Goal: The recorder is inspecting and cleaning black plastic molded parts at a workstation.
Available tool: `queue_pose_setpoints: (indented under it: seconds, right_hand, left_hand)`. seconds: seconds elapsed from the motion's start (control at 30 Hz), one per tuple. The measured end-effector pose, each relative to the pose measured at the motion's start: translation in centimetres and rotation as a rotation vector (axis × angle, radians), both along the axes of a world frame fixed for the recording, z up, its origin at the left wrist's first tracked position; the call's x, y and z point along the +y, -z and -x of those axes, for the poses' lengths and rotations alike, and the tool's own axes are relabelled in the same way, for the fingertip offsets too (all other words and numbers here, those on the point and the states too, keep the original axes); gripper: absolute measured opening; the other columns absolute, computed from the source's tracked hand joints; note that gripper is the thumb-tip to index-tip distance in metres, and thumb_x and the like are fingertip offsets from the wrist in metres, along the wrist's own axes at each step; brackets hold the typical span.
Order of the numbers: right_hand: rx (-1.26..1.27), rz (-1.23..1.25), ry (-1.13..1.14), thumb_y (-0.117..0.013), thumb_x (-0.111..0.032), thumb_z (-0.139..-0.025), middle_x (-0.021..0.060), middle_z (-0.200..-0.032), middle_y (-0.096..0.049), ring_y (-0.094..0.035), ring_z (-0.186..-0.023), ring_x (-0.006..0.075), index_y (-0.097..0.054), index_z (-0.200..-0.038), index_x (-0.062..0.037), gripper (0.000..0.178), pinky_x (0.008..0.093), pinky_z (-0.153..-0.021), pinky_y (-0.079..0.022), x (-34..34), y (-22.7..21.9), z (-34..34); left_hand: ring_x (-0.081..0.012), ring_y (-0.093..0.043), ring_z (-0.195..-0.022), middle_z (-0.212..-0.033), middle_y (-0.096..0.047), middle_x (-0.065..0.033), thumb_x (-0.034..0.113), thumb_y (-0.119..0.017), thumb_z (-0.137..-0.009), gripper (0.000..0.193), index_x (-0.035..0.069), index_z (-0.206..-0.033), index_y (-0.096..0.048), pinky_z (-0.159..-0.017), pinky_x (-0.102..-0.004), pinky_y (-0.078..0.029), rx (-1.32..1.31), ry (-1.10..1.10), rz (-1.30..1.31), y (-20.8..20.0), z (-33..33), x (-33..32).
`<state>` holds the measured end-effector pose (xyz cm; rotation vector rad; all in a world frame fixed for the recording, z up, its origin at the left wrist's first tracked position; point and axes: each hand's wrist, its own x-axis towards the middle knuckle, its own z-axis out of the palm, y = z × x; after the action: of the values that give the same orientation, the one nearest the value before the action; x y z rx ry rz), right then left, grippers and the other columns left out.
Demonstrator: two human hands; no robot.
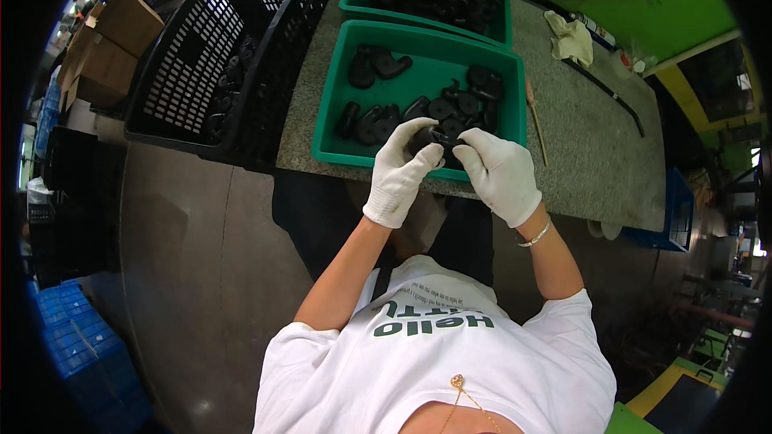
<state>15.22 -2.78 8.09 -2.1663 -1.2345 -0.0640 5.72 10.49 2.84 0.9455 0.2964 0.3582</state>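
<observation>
Both of my hands wear white gloves and meet over the front edge of a green tray (322, 124). My left hand (398, 173) is closed around a black moulded plastic part (426, 137), thumb and fingers wrapped about it. Close against that part, my right hand (500, 173) pinches with thumb and forefinger at its right side; whatever is between the fingertips is too small to make out. Several similar black parts (390, 66) lie loose in the tray, with rounded bodies and short necks.
Behind stands a second green tray (348, 4) heaped with black parts. A black slatted crate (185, 64) sits left of the stone-topped table (587, 169). On the table's right are a thin stick (537, 124), a black tube (611, 96) and a crumpled cloth (571, 38). Blue crates (80, 345) stand lower left.
</observation>
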Motion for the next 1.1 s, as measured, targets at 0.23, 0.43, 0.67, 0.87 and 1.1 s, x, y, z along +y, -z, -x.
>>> queue_pose_setpoints:
  seconds: [0.23, 0.43, 0.67, 0.87, 1.1]
  right_hand:
    - [-0.101, 0.04, -0.014, -0.061, -0.026, -0.088, 0.007, -0.07, -0.061, -0.061, -0.061, 0.0284, -0.059, -0.084, -0.0108, 0.016, 0.0381, -0.051, -0.046, -0.1, 0.0, 0.4]
    - [-0.129, 0.036, 0.006, -0.061, -0.027, -0.088, 0.0063, -0.068, -0.059, -0.06, -0.059, 0.0277, -0.057, -0.082, -0.0112, 0.017, 0.0377, -0.049, -0.045, 0.0, 0.6, 1.0]
    - [-0.112, 0.056, 0.066, -0.061, -0.027, -0.088, 0.0067, -0.067, -0.059, -0.06, -0.058, 0.0282, -0.057, -0.083, -0.0111, 0.017, 0.0378, -0.048, -0.045, 0.0, 0.9, 1.7]
    - [-0.023, 0.05, 0.103, -0.061, -0.027, -0.089, 0.0101, -0.069, -0.062, -0.061, -0.061, 0.0306, -0.06, -0.087, -0.0104, 0.016, 0.0399, -0.05, -0.045, 0.0, 1.3, 1.4]
    - [0.1, 0.189, 0.287, -0.062, -0.027, -0.088, 0.0143, -0.084, -0.065, -0.063, -0.079, 0.0348, -0.06, -0.096, -0.0094, 0.019, 0.0447, -0.066, -0.048, 0.0, 3.6, -4.3]
  left_hand:
    - [-0.0068, -0.055, -0.082, -0.093, -0.057, -0.0013, 0.004, -0.068, -0.085, 0.032, 0.002, -0.115, -0.056, -0.073, -0.022, -0.048, -0.031, -0.061, 0.043, 0.9, -0.1, -1.0]
    - [-0.0066, -0.052, -0.079, -0.092, -0.052, -0.0002, -0.001, -0.064, -0.085, 0.026, 0.001, -0.109, -0.057, -0.071, -0.0207, -0.045, -0.013, -0.158, -0.01, 0.8, -0.2, -1.7]
    - [-0.0085, -0.051, -0.085, -0.103, -0.046, -0.002, -0.005, -0.065, -0.081, 0.024, -0.001, -0.104, -0.057, -0.074, -0.0217, -0.046, -0.026, -0.293, -0.291, 1.6, -0.6, -2.1]
    - [-0.008, -0.049, -0.086, -0.1, -0.048, -0.0009, -0.005, -0.066, -0.081, 0.027, 0.001, -0.106, -0.057, -0.074, -0.0215, -0.046, -0.039, -0.3, -0.184, 1.6, -0.7, -2.1]
    - [-0.0152, -0.055, -0.097, -0.111, -0.055, -0.0071, 0.001, -0.066, -0.084, 0.031, 0.0, -0.114, -0.058, -0.089, -0.0283, -0.045, 0.108, -1.013, -0.791, -2.7, 2.6, 9.8]
